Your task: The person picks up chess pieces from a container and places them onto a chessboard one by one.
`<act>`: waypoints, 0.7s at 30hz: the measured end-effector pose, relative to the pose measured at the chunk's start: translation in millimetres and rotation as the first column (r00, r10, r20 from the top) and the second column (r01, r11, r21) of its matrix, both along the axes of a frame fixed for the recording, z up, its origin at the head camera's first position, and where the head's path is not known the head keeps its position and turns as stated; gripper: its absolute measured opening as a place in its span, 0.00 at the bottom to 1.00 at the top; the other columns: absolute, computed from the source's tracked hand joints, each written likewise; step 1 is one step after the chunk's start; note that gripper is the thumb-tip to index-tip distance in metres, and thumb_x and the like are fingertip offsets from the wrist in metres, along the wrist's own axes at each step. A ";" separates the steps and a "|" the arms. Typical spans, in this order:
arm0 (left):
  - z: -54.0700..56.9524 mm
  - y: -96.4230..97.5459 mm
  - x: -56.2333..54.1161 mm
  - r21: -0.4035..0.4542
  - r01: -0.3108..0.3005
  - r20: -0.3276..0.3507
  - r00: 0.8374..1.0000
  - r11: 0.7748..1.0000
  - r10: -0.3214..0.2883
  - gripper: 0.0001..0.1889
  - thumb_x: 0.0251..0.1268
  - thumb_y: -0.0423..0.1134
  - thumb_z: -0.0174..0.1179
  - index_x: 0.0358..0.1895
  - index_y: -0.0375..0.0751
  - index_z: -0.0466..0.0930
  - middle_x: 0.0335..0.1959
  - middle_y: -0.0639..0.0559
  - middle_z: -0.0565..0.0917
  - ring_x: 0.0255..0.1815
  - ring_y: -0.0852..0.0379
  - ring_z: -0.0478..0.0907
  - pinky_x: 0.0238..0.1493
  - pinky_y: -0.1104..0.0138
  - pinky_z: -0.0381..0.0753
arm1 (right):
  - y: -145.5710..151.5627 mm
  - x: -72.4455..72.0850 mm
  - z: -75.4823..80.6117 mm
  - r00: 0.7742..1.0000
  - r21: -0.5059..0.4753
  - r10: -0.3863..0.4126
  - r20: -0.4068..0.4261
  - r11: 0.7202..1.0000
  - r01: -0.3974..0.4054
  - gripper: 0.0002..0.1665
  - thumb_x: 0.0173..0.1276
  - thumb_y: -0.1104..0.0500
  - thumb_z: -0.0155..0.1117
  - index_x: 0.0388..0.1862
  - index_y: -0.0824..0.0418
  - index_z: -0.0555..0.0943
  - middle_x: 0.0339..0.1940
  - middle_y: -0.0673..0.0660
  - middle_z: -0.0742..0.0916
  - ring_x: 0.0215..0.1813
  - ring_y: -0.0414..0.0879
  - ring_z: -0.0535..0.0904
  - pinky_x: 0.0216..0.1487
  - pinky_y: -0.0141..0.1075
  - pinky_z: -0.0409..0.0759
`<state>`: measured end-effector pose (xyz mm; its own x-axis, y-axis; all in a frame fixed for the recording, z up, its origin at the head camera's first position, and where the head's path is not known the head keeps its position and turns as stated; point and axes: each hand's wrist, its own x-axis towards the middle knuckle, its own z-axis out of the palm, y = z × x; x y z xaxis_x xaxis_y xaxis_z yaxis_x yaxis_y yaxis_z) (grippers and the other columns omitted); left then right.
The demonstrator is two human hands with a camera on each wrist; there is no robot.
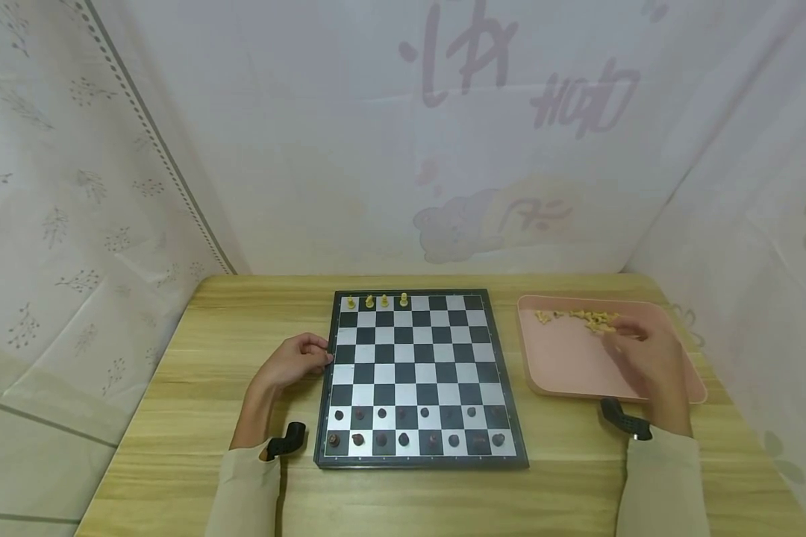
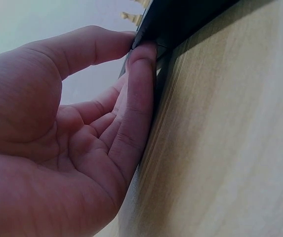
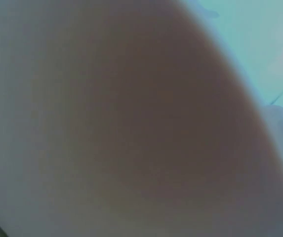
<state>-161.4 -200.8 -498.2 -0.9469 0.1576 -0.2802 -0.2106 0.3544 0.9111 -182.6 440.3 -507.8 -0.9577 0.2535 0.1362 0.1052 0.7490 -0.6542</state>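
Observation:
A black-and-white chessboard lies on the table, with my left hand at its left edge. In the left wrist view, the thumb and a finger pinch the dark board rim. My right hand reaches over the pink tray, fingertips bent down beside a cluster of cream chess pieces. Whether those fingers hold a piece, I cannot tell; the right wrist view is mostly filled by a blurred surface. Several cream pieces stand in the board's far row, on the left side.
Dark chess pieces occupy the two rows nearest me. A wooden table carries board and tray, the tray standing to the board's right. White printed curtains hang behind and at both sides of the table.

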 end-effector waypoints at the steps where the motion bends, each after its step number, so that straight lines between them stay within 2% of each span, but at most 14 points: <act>1: -0.2 0.0 -0.2 -0.001 -0.001 0.000 1.000 1.000 0.001 0.17 0.75 0.28 0.68 0.59 0.22 0.77 0.38 0.44 0.87 0.36 0.55 0.82 0.43 0.65 0.83 | -0.1 -0.5 0.2 1.000 0.003 0.006 -0.008 1.000 -0.006 0.19 0.75 0.59 0.74 0.59 0.69 0.88 0.62 0.66 0.85 0.42 0.29 0.73 0.41 0.28 0.73; 5: 0.1 0.5 -0.2 0.002 -0.004 0.004 1.000 1.000 0.004 0.17 0.75 0.28 0.68 0.59 0.22 0.77 0.39 0.44 0.87 0.37 0.55 0.82 0.43 0.64 0.84 | -3.2 -1.8 2.3 1.000 0.021 0.014 -0.009 1.000 -0.014 0.19 0.76 0.59 0.73 0.60 0.70 0.88 0.64 0.69 0.85 0.47 0.40 0.76 0.42 0.30 0.73; 8: 0.3 0.3 0.3 0.012 -0.006 0.007 1.000 1.000 0.006 0.17 0.75 0.28 0.68 0.59 0.22 0.77 0.38 0.44 0.87 0.37 0.55 0.83 0.43 0.65 0.85 | -9.4 -2.5 4.2 1.000 0.035 0.019 -0.016 0.999 -0.018 0.19 0.77 0.59 0.73 0.59 0.71 0.88 0.62 0.70 0.87 0.49 0.47 0.76 0.42 0.30 0.72; 14: -0.4 0.0 -0.1 0.011 -0.017 0.024 1.000 1.000 0.017 0.15 0.74 0.28 0.68 0.57 0.24 0.78 0.38 0.44 0.87 0.37 0.54 0.82 0.43 0.67 0.82 | -29.9 -1.9 12.5 0.999 -0.008 0.036 0.026 0.999 -0.036 0.23 0.78 0.53 0.73 0.59 0.71 0.87 0.56 0.72 0.89 0.53 0.50 0.79 0.44 0.28 0.72; 21: 2.8 1.0 1.8 0.016 -0.007 0.012 1.000 1.000 0.006 0.17 0.74 0.28 0.69 0.59 0.23 0.77 0.39 0.44 0.87 0.37 0.55 0.82 0.43 0.66 0.83 | -58.4 -11.7 11.8 0.993 0.020 0.120 -0.015 0.993 -0.120 0.25 0.76 0.46 0.77 0.55 0.66 0.90 0.51 0.68 0.91 0.51 0.56 0.83 0.46 0.37 0.74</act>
